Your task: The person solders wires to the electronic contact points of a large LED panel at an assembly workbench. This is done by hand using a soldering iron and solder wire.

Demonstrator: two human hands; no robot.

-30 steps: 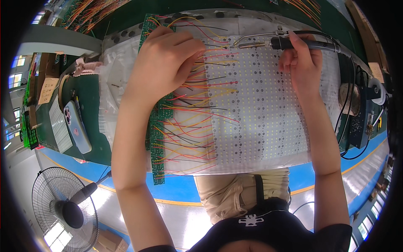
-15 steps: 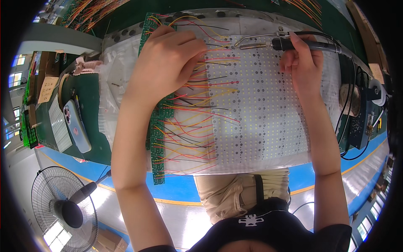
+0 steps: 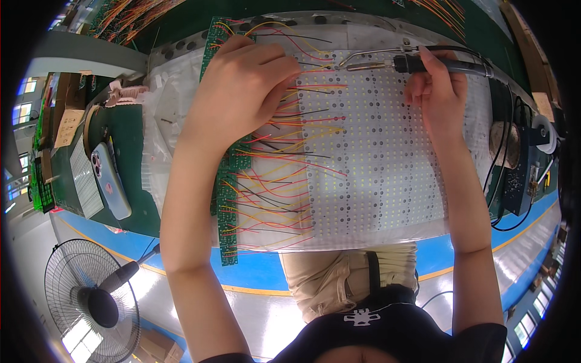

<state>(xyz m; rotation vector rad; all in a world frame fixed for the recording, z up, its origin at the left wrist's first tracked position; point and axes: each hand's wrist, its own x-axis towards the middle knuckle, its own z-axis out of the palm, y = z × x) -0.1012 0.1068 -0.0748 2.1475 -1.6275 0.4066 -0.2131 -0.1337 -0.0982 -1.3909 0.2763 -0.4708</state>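
Observation:
My right hand [image 3: 445,94] grips a soldering iron [image 3: 411,64] by its black handle. A bent metal tube [image 3: 369,53] runs along the iron, and both tips point left at the panel's far part. My left hand [image 3: 242,91] is closed in a pinch on thin wires, whose ends stick out just left of the iron's tip. Beneath both hands lies a white panel [image 3: 393,157] with rows of small yellowish and grey dots. Green circuit boards [image 3: 227,224] form a column along its left side, partly hidden by my left hand. Their red, black and yellow wires [image 3: 266,196] reach over the panel.
A phone [image 3: 112,184] lies left on the green table beside a tape roll. A dark box with a wire spool [image 3: 544,133] and black cables stands at the right. Loose wire bundles [image 3: 136,18] lie at the far edge. A fan [image 3: 94,299] stands lower left.
Almost nothing differs. The soldering iron and my right hand have shifted very slightly to the right; my left hand keeps its pinch in about the same spot.

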